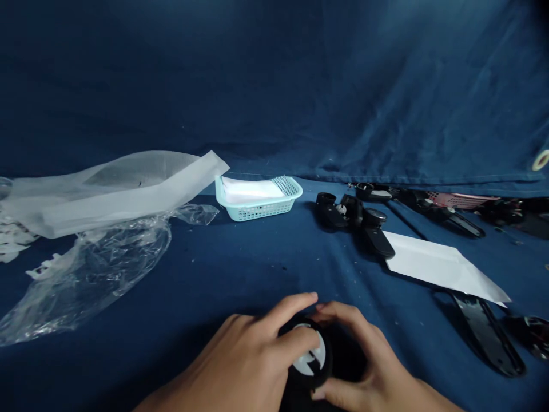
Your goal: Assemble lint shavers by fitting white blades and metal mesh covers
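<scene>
My left hand [249, 360] and my right hand [364, 366] meet at the bottom middle, over the blue cloth [240, 269]. Between them is a black round part with a white mark on its face [311, 357]. The left thumb presses on that white face, and the left fingers curl over its top. My right hand's fingers wrap around the part's right side, its thumb underneath. What lies below the part is hidden by my hands.
A small mint basket [257, 197] with white sheets stands at the back middle. Clear plastic bags [98, 229] lie at left. Several black strap-like parts [355, 220] and a white paper [441, 266] lie at right. A blue cloth backdrop hangs behind.
</scene>
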`<state>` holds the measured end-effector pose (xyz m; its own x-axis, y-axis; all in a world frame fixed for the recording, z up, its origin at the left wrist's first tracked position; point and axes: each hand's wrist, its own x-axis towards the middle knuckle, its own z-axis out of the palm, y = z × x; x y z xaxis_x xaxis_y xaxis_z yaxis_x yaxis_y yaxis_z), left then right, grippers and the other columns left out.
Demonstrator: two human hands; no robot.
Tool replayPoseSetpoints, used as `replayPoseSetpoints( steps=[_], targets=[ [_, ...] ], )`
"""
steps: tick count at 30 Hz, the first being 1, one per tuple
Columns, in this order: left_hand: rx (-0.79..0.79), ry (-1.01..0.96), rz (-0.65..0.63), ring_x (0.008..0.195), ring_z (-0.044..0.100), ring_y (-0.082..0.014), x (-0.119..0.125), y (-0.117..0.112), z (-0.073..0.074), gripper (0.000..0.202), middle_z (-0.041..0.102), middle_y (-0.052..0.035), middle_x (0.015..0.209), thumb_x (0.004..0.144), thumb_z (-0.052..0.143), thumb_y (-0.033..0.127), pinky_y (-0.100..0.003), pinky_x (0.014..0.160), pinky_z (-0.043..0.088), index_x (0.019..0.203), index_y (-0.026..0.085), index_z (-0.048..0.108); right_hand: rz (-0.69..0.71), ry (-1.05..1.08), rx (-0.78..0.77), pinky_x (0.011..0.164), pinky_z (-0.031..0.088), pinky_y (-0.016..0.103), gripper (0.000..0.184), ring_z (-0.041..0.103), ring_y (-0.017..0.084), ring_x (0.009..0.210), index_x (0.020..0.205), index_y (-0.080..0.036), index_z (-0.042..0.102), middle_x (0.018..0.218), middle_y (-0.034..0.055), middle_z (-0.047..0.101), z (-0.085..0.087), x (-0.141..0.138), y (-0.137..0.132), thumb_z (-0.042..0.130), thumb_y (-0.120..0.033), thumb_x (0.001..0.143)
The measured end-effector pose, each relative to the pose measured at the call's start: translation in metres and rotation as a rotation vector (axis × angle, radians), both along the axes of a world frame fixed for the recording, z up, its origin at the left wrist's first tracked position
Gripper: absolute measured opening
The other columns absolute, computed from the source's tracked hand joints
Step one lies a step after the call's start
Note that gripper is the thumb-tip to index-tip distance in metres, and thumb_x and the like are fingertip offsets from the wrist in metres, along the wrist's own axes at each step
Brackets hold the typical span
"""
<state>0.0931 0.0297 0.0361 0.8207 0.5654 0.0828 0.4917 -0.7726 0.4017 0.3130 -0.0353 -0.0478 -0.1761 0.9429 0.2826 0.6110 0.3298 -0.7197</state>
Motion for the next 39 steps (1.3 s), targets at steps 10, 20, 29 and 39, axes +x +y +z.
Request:
replayPoseSetpoints(
  steps=[10,20,29,39],
  targets=[
    [0.031,0.012,-0.04,0.088,0.072,-0.02,-0.004,-0.003,0.005,0.034,0.042,0.0065,0.153,0.089,0.048,0.01,-0.035,0.076,0.061,0.104,0.032,0.069,0.029,0.081,-0.022,0.088,0.059,0.049,0.09,0.069,0.032,0.106,0.135,-0.039,0.032,0.117,0.0062,0.067,0.002,-0.002,0.002,0.088,-0.032,0.065],
    [0.061,-0.014,-0.025,0.088,0.073,-0.0183,-0.01,0.005,0.003,0.037,0.047,0.0047,0.15,0.083,0.047,0.007,-0.034,0.08,0.059,0.094,0.029,0.073,0.015,0.111,-0.079,0.095,0.055,0.049,0.091,0.066,0.032,0.112,0.14,-0.037,0.03,0.122,0.0082,0.064,-0.005,0.0,-0.001,0.086,-0.031,0.068],
    [0.016,0.027,0.021,0.092,0.072,-0.02,-0.006,0.005,-0.003,0.056,0.041,0.0071,0.154,0.08,0.043,0.003,-0.038,0.08,0.059,0.117,0.039,0.064,0.032,0.094,-0.097,0.095,0.054,0.054,0.097,0.064,0.034,0.114,0.14,-0.041,0.025,0.123,0.0076,0.062,-0.005,0.001,-0.003,0.087,-0.03,0.067],
    [-0.056,0.053,-0.042,0.091,0.073,-0.0216,-0.003,0.001,0.01,0.041,0.04,0.0061,0.154,0.078,0.045,0.002,-0.036,0.076,0.06,0.101,0.03,0.065,0.039,0.078,-0.037,0.093,0.056,0.053,0.097,0.067,0.034,0.11,0.139,-0.042,0.025,0.12,0.007,0.064,-0.001,-0.001,0.001,0.088,-0.031,0.066]
  ],
)
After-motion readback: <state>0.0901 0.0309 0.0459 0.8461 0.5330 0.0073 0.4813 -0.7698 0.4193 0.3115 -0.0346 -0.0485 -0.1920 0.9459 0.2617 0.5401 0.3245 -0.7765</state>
